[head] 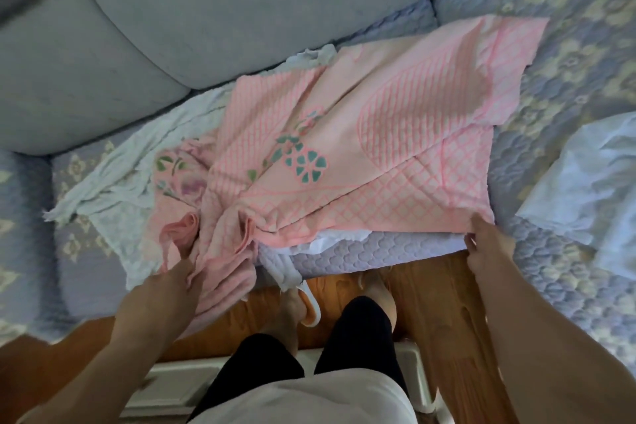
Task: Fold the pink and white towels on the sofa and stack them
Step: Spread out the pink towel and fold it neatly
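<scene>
— Where is the pink towel point(347, 134)?

— Spread across the sofa seat point(568, 62), over the quilted lilac cover with its pale flower pattern. The right part lies fairly flat, with a diamond and stripe weave and teal flowers near the middle. The left part is bunched into folds and spills over the near edge of the seat.

— And the hands?

— The left hand point(179, 272) grasps the bunched folds at the near left, fingers buried in the cloth. The right hand point(485, 241) pinches the near right corner of the pink towel, right at the seat edge.

— Any white towel?

— A white towel point(130, 162) lies crumpled under the pink one, sticking out to the left and far left, with a bit of white showing below the pink hem in the middle. Another white cloth point(592, 182) lies well apart on the right of the seat.

— What is around that?

— Grey-blue back cushions point(241, 10) on the far side. Near the person, a wooden floor point(430, 303), feet in pale slippers point(309, 306), dark trousers and a light top. A white object point(172, 385) sits on the floor by the legs; I cannot tell what it is.
</scene>
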`<move>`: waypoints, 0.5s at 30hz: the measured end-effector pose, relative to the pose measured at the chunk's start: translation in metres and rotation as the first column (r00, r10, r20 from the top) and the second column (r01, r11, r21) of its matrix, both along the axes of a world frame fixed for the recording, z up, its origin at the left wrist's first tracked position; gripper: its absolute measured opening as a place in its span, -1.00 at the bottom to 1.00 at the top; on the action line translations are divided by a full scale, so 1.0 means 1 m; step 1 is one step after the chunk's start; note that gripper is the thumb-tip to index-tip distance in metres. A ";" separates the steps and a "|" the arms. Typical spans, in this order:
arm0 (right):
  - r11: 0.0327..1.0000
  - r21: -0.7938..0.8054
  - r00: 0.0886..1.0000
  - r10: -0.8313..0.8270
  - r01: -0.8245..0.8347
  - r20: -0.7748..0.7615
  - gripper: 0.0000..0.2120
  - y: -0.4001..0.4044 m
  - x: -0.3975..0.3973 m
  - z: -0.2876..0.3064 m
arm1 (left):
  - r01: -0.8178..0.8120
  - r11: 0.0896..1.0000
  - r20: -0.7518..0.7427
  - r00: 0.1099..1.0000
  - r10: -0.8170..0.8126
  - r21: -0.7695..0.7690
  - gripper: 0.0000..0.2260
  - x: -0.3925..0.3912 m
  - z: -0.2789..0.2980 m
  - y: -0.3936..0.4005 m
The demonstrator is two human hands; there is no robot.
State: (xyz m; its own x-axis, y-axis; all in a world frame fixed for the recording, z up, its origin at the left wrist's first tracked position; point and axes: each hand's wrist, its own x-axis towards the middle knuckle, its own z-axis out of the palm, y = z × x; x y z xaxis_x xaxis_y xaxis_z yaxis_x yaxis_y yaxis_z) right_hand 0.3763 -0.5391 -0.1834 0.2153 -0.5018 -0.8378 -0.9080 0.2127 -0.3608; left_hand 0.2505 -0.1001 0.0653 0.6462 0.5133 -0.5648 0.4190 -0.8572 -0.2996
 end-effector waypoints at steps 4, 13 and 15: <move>0.861 -0.396 0.942 0.333 -0.319 -0.035 -0.59 0.008 0.008 0.068 | -0.124 0.990 0.011 0.992 0.124 0.061 -0.70 -0.009 0.024 0.037; 0.832 -0.538 0.758 0.436 -0.134 0.486 -0.72 0.052 0.150 0.319 | -0.384 0.923 0.556 0.764 0.326 -0.013 -0.69 0.083 0.127 0.179; 0.857 -0.516 0.679 0.367 0.021 0.637 -0.74 0.054 0.189 0.380 | -0.479 0.873 0.707 0.585 0.398 -0.095 -0.77 0.112 0.167 0.204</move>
State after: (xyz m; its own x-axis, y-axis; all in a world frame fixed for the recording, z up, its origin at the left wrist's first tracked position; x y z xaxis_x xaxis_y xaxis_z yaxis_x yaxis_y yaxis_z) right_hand 0.5648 -0.4854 0.1964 0.7508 -0.6551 -0.0847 -0.3468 -0.2817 -0.8946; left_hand 0.3622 0.1038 0.2319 0.5019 0.8649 0.0125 0.8516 -0.4966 0.1676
